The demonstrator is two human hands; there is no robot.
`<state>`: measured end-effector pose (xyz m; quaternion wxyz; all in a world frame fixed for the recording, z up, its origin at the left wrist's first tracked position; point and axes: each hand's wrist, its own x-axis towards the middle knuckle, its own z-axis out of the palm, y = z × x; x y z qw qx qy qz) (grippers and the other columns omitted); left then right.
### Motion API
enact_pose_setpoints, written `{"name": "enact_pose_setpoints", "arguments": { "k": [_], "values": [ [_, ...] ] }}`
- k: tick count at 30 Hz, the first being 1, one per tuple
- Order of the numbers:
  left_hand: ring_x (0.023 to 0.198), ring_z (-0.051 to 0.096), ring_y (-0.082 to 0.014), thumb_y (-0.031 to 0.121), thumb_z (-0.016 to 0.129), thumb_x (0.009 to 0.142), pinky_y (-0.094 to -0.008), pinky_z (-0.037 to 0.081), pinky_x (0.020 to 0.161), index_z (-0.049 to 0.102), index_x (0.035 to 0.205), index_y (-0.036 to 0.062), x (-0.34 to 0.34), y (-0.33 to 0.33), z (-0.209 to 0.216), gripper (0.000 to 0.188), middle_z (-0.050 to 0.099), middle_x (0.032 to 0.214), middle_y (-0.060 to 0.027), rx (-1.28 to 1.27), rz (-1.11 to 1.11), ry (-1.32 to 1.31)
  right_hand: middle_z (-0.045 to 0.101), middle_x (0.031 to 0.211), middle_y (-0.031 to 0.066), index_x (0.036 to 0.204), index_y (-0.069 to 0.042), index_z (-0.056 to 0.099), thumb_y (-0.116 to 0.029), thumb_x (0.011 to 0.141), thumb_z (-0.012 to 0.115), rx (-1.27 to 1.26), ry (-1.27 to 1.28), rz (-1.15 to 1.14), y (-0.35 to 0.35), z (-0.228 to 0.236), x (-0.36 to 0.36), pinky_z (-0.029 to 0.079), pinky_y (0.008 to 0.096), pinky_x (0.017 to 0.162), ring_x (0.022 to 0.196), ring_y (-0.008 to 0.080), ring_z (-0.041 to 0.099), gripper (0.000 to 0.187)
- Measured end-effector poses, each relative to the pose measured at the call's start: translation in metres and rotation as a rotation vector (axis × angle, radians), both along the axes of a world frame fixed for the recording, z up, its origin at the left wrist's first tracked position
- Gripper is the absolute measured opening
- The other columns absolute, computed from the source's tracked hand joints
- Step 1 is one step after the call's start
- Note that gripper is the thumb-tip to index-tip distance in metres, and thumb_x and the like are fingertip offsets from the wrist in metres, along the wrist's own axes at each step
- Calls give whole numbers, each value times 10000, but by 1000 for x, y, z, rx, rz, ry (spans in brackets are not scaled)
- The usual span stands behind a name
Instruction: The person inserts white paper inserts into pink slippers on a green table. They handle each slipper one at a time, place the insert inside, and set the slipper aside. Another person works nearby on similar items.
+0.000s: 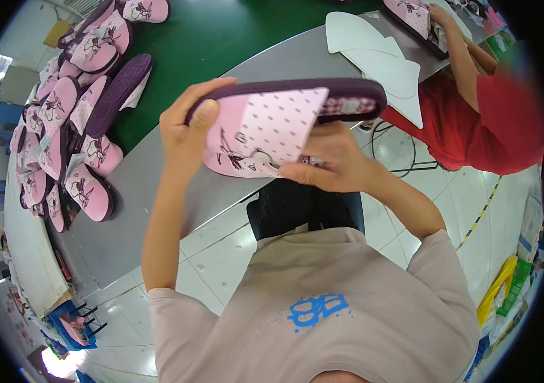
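Observation:
A pink slipper [278,118] with a dark purple sole is held up on its side above the table's near edge. Dots and a line drawing cover its strap. My left hand [189,118] grips one end, thumb on the pink face and fingers round the sole. At the strap's opening is my right hand [332,159], slightly blurred, its fingers partly hidden and its thumb along the strap's lower edge. Just below, a pink patterned piece [237,165] shows; I cannot tell whether it belongs to this slipper or another.
Many similar slippers [83,191] are heaped at the left on the grey table [138,191] with its green surface [221,38]. White shaped sheets [380,70] lie at the right. Beyond them, a person in red [476,127] handles another slipper [412,22].

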<state>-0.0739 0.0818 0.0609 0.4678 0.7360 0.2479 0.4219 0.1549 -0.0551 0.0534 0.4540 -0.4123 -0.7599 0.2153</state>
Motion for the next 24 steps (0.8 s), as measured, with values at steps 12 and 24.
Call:
{"name": "enact_pose_setpoints", "arguments": {
  "k": [12,24],
  "values": [
    [971,683,-129,273,691,1034,-271,530,884,768,1185,-12,2,-6,8,331,764,1093,-70,65,28,48,618,1399,169,1423,-11,586,-340,967,720,-498,382,270,-2,20,-9,474,425,1086,1269,293,599,578],
    [1068,773,-291,330,698,1037,-361,591,939,647,1336,-63,-8,-20,-5,497,781,1167,-224,379,-46,-21,560,1498,119,1552,24,456,-461,1029,673,-752,822,453,-18,6,5,449,386,1130,1343,210,538,746]
  ]
}}
